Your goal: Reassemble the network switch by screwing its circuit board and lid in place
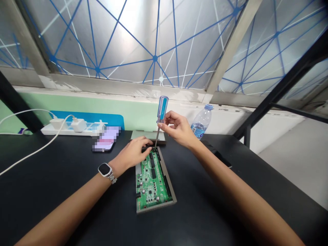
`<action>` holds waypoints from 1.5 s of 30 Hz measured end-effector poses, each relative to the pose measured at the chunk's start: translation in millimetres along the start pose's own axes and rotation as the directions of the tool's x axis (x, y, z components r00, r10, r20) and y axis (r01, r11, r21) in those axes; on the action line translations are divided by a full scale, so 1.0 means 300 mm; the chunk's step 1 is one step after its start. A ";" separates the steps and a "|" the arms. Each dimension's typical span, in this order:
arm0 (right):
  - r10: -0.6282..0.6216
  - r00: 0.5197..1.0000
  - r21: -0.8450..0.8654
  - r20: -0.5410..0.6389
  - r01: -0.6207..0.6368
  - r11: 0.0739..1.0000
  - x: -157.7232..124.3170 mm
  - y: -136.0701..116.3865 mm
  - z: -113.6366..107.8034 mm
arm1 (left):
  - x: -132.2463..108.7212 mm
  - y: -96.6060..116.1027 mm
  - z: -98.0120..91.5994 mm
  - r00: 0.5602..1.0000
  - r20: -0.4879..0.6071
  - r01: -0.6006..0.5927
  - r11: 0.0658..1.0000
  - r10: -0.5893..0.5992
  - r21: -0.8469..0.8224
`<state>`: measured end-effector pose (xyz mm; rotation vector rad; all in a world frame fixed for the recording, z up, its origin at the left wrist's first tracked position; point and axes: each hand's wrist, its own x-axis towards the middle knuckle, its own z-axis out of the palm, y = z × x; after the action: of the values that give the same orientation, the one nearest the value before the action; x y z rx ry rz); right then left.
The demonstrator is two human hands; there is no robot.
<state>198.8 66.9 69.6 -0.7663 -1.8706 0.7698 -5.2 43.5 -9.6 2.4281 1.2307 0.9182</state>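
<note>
Standing upright at the far end of the circuit board, the screwdriver has its tip down on the board's far edge. The right hand pinches its blue handle, grip closed around it. The left hand, with a watch on its wrist, rests on the board's far left corner, its grip loose and holding nothing. The board lies in a grey tray on the black worktop. Beyond the board, a bottle stands to its right, and a phone and power strip lie to its left.
</note>
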 end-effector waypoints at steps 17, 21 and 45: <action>-0.006 0.993 -0.093 -0.121 -0.006 0.996 -0.033 -0.015 0.033 | -0.005 -0.026 -0.009 0.998 0.063 -0.036 0.988 0.027 0.152; 0.001 0.990 -0.102 -0.138 -0.015 0.995 -0.034 -0.018 0.039 | -0.013 -0.022 -0.001 0.998 0.054 -0.031 0.987 0.023 0.155; 0.165 0.986 -0.031 -0.004 -0.165 0.986 -0.041 0.046 0.043 | -0.187 -0.158 -0.237 0.950 0.202 0.192 0.956 -0.238 0.222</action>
<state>193.9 63.5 48.0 -0.9508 -1.8379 0.8442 -105.4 24.3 -2.3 2.3981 1.5254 0.4603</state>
